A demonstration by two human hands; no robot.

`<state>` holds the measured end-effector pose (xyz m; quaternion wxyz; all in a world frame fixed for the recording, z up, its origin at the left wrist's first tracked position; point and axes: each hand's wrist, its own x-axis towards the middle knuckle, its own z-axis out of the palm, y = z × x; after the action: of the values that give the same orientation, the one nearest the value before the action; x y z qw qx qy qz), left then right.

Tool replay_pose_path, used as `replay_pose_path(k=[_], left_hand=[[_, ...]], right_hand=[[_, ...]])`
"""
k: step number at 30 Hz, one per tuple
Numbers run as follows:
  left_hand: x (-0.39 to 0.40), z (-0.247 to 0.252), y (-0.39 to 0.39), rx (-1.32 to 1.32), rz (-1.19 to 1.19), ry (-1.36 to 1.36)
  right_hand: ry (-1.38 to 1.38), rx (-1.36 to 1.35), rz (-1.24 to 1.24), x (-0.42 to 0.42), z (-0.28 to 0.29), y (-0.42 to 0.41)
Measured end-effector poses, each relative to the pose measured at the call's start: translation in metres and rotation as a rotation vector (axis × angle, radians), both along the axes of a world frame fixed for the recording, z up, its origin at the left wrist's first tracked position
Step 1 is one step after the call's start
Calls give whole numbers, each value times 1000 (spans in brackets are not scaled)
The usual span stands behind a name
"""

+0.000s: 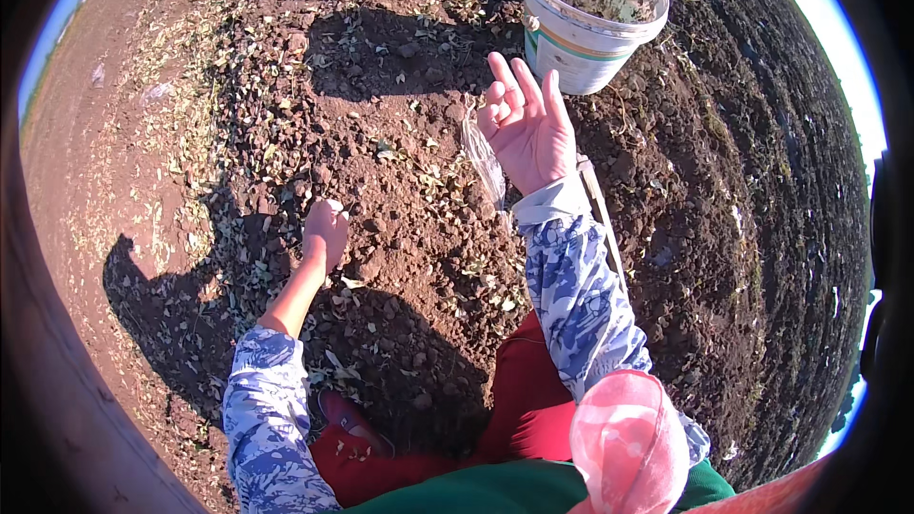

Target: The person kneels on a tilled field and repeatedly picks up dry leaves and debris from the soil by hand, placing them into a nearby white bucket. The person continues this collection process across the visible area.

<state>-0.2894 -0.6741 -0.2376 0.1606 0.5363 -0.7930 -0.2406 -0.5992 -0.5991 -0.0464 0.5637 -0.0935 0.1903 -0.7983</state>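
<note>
My right hand point(530, 130) is raised palm up, with some fingers stretched and others curled, and nothing shows in it. It is just below and in front of a white plastic bucket point(578, 61) whose inside is smeared with soil. My left hand point(326, 234) is closed into a loose fist over the clods at the left; whether something small is inside cannot be seen. Between the hands lies loose brown soil point(407, 193) with dry leaves. A strip of clear plastic film point(483, 157) lies beside my right hand. A long wooden handle point(603, 218) runs partly behind my right forearm.
Ploughed rows of dark soil point(714, 178) stretch along the right. Paler ground with leaf litter point(153, 150) lies at the left, with scraps of plastic point(157, 91). My shoe point(350, 417) and red-trousered legs point(528, 385) are at the bottom. The bucket casts a shadow leftward.
</note>
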Motion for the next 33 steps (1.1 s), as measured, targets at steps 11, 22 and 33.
replay_pose_path(k=[11, 22, 33], left_hand=[[-33, 4, 108, 142, -210, -293], [31, -69, -67, -8, 497, -208], [-73, 53, 42, 365, 130, 392]], right_hand=[[563, 609, 466, 80, -38, 16], [685, 675, 549, 90, -62, 10], [799, 837, 610, 103, -110, -8]])
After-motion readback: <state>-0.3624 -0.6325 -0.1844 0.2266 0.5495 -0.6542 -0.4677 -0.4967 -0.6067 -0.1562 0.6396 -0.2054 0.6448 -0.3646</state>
